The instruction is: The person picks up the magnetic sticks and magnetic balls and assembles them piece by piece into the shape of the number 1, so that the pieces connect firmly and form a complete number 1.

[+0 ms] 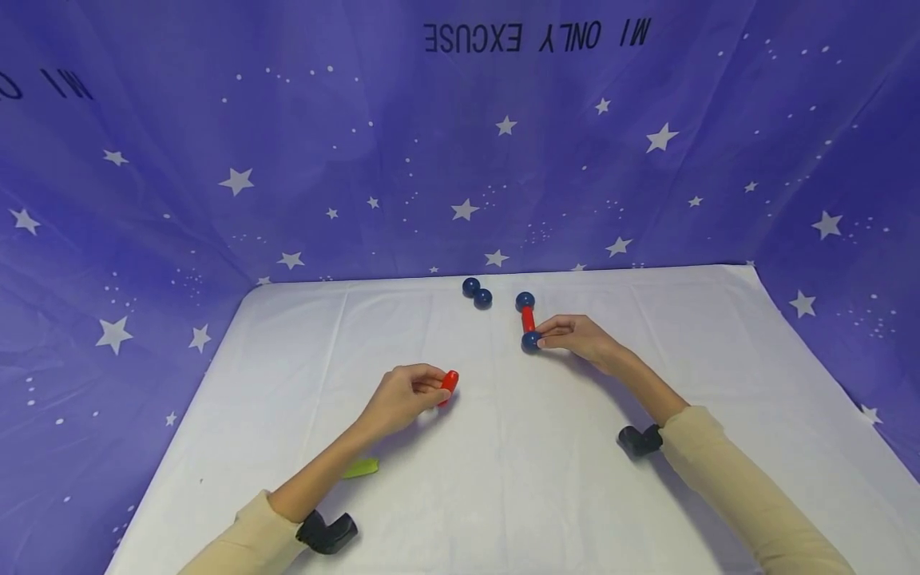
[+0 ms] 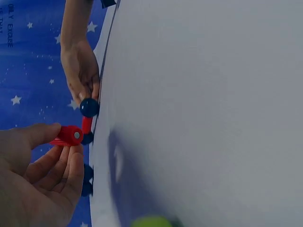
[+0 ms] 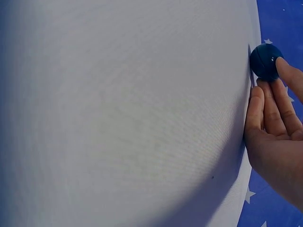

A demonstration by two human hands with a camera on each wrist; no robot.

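Observation:
My left hand (image 1: 406,395) pinches a short red rod (image 1: 449,386) between thumb and fingers. In the left wrist view that red rod (image 2: 69,135) shows ridged sides and a small silvery disc in its end. Farther right, my right hand (image 1: 582,339) holds the near blue ball (image 1: 531,343) with thumb and fingertips. Another red rod (image 1: 528,319) joins this ball to a far blue ball (image 1: 525,301), forming a dumbbell shape. The right wrist view shows the held blue ball (image 3: 266,62) at the fingertips; the rod behind it is hidden there.
Two blue balls (image 1: 482,299) sit side by side near the back edge of the white-covered table (image 1: 546,479). A yellow-green piece (image 1: 361,468) lies partly behind the left forearm. A starry purple cloth (image 1: 402,160) hangs behind and at both sides.

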